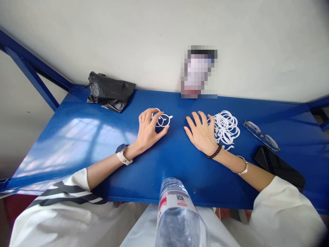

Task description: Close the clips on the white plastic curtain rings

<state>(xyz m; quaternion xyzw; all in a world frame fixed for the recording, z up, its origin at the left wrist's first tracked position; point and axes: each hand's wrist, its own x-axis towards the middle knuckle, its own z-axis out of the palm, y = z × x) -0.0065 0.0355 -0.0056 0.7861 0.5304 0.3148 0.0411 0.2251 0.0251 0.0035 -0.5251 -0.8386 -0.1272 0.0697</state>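
Nearest the camera stands a clear plastic water bottle at the front edge of the glossy blue worktop. Beyond it, the left hand pinches a white plastic ring piece between thumb and fingertips, while the right hand lies open and flat, fingers spread, touching a heap of white plastic rings. Right of the heap lie thin-framed spectacles and a black phone. Farthest back, a crumpled black plastic bag rests against the wall.

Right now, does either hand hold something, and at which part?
The left hand rests on a small set of white plastic rings, fingers over their left rim. The right hand lies flat, open, beside the pile of white rings, gripping nothing.
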